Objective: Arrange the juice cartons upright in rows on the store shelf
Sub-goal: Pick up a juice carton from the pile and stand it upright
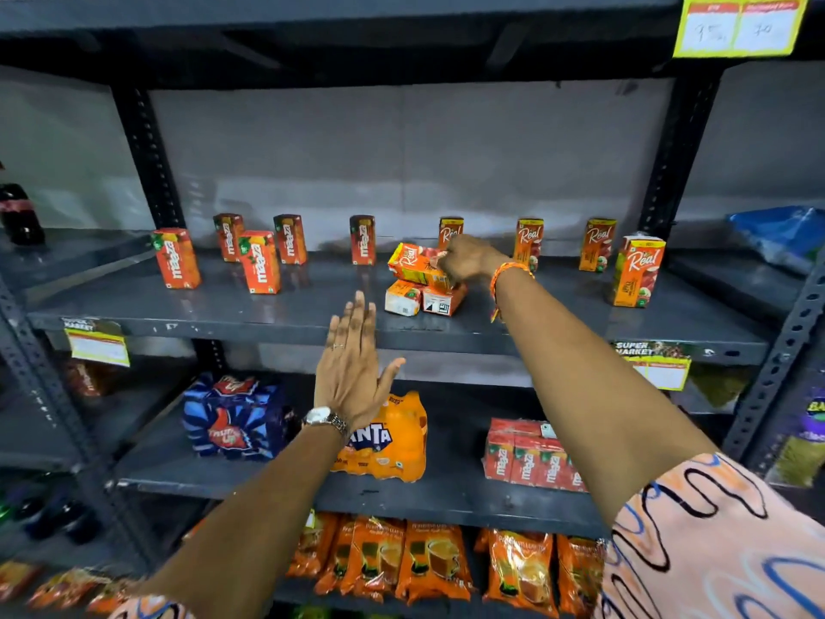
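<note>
On the grey shelf (285,308) several Maaza cartons (260,261) stand upright at the left, and several Real cartons (637,272) stand upright at the right. In the middle lies a small pile of Real cartons: two flat ones (424,299) with a third carton (415,265) lying on top. My right hand (468,259) is closed on the right end of that top carton. My left hand (352,373) hovers in front of the shelf edge, fingers spread and holding nothing.
The lower shelf holds a Thums Up pack (234,417), a Fanta pack (388,440) and a wrapped Maaza pack (533,457). Orange pouches (428,560) fill the bottom shelf. A dark bottle (20,214) stands far left, a blue bag (781,234) far right.
</note>
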`<state>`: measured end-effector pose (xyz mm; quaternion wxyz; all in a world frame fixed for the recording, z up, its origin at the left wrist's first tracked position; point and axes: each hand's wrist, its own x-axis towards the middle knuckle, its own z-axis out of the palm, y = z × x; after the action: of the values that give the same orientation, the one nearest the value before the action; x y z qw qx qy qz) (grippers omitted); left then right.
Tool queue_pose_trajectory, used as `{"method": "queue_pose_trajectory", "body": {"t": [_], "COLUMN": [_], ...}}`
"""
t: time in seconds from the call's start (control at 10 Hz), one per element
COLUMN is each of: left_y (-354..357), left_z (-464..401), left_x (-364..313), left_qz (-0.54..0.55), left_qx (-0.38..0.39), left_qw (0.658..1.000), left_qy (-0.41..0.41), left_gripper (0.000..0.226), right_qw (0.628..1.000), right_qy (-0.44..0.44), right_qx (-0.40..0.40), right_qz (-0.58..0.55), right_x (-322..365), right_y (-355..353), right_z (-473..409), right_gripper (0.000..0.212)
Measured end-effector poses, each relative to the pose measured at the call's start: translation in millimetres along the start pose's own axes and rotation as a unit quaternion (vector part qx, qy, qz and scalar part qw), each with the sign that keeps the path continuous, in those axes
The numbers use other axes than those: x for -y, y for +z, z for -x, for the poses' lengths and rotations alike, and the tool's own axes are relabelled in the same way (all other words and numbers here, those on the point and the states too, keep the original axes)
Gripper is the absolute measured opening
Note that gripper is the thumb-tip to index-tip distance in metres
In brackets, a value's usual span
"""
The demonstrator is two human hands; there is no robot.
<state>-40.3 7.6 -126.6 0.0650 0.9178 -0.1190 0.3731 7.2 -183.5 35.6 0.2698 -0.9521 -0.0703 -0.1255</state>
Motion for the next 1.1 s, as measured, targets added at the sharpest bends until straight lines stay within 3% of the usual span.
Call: {"method": "queue_pose_trajectory", "body": {"t": [0.1,0.2,0.3,0.5,0.7,0.8,0.9,1.0,1.1], "left_y": [3,10,18,26,25,21,18,18,17], "left_z": [21,28,36,51,52,40,24,15,12], "left_x": [6,11,11,9,6,7,9,10,14], "left_qz": [-0.032,-0.074,-0.083,-0.059,-0.055,-0.053,-0.035,-0.023,-0.016], "left_qx": [0.014,-0.022,-0.028,-0.044,-0.057,-0.063,-0.071,-0.068,-0.066], "left_qw": [0.999,0.997,0.996,0.997,0.996,0.996,0.996,0.996,0.997], "left_qy": [-0.027,-0.022,-0.029,-0.031,-0.028,-0.028,-0.035,-0.045,-0.045], "left_gripper": [0.076,0.064,0.062,0.058,0.058,0.062,0.06,0.06,0.059], "right_qw": [0.999,0.97,0.888,0.803,0.77,0.759,0.763,0.793,0.862], "right_qy": [0.022,0.062,0.065,0.008,-0.031,-0.041,-0.024,0.001,0.06], "right_qx": [0.009,-0.013,-0.038,-0.068,-0.088,-0.092,-0.099,-0.121,-0.157], "right_qz": [-0.048,-0.237,-0.454,-0.591,-0.632,-0.643,-0.639,-0.597,-0.478], "right_x": [2,-2,-1,10,17,15,6,-17,-52], "right_y": [11,24,24,4,-10,-18,-28,-36,-35], "right_z": [3,11,31,106,194,209,193,156,111], "right_gripper": [0.029,0.014,0.025,0.031,0.035,0.049,0.035,0.028,0.027]}}
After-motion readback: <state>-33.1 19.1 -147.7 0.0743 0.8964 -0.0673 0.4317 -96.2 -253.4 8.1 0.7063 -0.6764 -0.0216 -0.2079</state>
